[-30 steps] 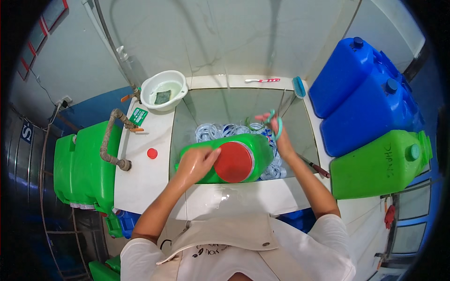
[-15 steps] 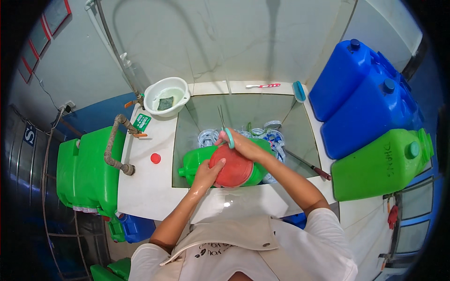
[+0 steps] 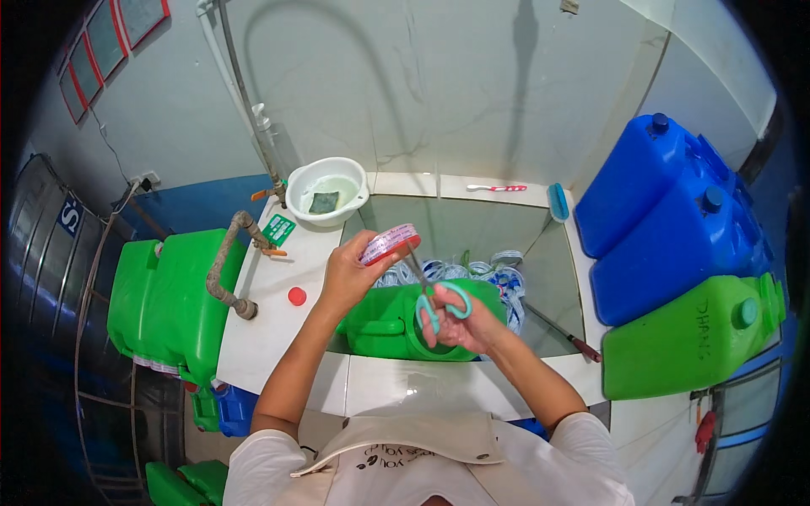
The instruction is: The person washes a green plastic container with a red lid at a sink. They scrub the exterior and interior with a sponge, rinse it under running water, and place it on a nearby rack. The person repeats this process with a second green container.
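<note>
My left hand grips a red round lid by its edge, tilted so its rim shows. A printed pinkish-white seal band wraps that rim. In my right hand are scissors with turquoise handles, fingers through the loops. Their handles are spread, and the blade tips meet the lid's edge near the band; whether they touch it I cannot tell. Below both hands a green jerrycan lies on its side in the sink, a large round opening toward me. Behind it is a heap of whitish-blue printed bands.
A white basin with a green scouring pad stands back left, near a pipe tap and a red cap. A knife-like tool leans on the sink's right edge. Blue jerrycans and a green one line the right.
The red lid has come up off the jerrycan in my left hand and been turned edge-on. My right hand has lowered and swung the scissors' blades to its rim. The view has tilted slightly.
</note>
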Action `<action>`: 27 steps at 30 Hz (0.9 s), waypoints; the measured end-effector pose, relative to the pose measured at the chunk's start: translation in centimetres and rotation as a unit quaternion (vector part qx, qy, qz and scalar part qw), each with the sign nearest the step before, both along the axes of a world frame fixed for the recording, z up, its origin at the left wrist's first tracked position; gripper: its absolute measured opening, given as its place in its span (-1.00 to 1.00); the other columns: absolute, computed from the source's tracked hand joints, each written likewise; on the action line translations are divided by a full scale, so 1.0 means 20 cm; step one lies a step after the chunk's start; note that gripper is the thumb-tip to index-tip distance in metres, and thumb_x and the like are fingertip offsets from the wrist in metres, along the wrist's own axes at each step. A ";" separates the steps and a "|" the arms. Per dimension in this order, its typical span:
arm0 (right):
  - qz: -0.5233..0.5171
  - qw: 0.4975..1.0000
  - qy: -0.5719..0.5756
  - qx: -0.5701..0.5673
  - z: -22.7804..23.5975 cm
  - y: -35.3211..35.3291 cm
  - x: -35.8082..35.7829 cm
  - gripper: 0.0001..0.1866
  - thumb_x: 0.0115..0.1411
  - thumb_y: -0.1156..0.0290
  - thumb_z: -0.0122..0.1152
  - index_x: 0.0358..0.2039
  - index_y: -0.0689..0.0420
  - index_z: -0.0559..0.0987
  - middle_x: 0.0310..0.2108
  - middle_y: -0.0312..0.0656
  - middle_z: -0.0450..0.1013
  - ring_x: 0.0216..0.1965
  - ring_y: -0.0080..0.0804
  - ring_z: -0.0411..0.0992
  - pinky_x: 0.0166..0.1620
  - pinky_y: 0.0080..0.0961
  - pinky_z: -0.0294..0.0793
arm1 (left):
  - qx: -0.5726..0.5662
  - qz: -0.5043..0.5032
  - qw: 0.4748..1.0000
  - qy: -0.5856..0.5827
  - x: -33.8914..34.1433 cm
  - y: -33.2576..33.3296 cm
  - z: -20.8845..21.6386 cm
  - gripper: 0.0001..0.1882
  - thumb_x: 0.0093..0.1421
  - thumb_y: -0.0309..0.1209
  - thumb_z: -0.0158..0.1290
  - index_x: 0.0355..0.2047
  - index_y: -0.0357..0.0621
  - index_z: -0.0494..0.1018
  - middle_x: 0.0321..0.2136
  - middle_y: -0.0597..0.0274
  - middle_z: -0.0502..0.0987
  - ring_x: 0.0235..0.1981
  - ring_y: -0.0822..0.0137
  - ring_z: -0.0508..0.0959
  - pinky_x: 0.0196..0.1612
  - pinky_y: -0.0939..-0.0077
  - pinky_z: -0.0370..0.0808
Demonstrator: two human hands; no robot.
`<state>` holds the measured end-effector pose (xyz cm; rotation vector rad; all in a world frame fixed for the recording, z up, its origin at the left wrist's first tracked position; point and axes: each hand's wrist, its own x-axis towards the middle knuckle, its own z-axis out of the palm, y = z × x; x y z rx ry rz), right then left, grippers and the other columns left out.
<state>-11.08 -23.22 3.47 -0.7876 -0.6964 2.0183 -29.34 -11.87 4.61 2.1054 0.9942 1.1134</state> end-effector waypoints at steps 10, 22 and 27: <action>-0.025 0.999 0.011 -0.032 0.04 0.00 -0.02 -0.49 0.20 -0.11 -0.10 -0.51 0.14 0.44 -0.70 -0.10 0.41 -0.86 -0.73 0.10 -0.79 -0.83 0.02 | 0.080 0.000 0.993 0.081 0.02 0.03 -0.04 -0.72 -0.09 -0.39 0.24 -0.39 -0.24 0.44 -0.56 0.09 0.48 -0.55 0.18 0.49 -0.47 0.44 0.40; 0.001 0.997 0.051 -0.057 0.08 -0.01 0.03 -0.46 0.18 -0.09 -0.07 -0.53 0.19 0.47 -0.66 -0.07 0.44 -0.88 -0.65 0.15 -0.78 -0.82 0.13 | 0.171 -0.016 0.977 0.124 0.00 0.04 0.01 -0.71 -0.14 -0.43 0.24 -0.38 -0.22 0.45 -0.53 0.11 0.47 -0.50 0.14 0.48 -0.45 0.40 0.41; -0.001 0.997 0.056 -0.059 0.09 -0.02 0.04 -0.42 0.20 -0.11 -0.14 -0.51 0.23 0.49 -0.70 -0.01 0.41 -0.89 -0.68 0.15 -0.80 -0.86 0.09 | 0.194 -0.026 0.972 0.131 0.00 0.04 0.03 -0.70 -0.15 -0.43 0.24 -0.38 -0.22 0.45 -0.52 0.13 0.47 -0.51 0.15 0.47 -0.46 0.39 0.41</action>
